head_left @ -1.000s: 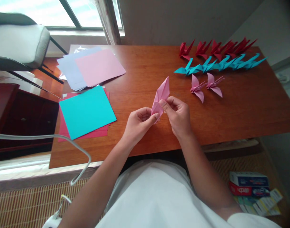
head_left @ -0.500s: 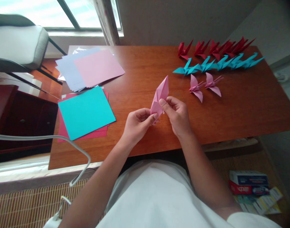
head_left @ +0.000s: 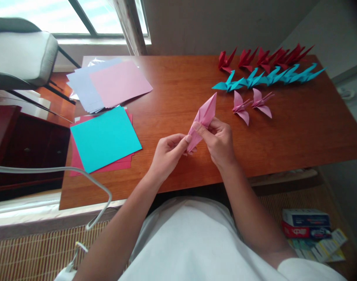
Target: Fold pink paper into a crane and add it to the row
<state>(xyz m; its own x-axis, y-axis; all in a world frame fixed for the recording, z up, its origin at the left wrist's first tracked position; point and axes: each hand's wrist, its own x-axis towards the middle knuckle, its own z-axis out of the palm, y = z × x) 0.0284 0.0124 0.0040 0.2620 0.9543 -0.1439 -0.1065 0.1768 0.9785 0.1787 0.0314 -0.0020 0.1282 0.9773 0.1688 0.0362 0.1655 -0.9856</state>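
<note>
My left hand [head_left: 167, 153] pinches the lower tip of the pink folded paper [head_left: 207, 112] and my right hand [head_left: 220, 141] clamps its middle. Its point has just swung rightward, toward the pink cranes [head_left: 251, 105], so I judge it mid-fold.

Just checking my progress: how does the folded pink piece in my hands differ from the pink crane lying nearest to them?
The folded pink piece is pinched between the left hand and right hand above the table; the pink crane lies on it, untouched. The piece is a narrow, closed spike pointing away; the crane has two wings spread out. Both look the same pink.
</note>
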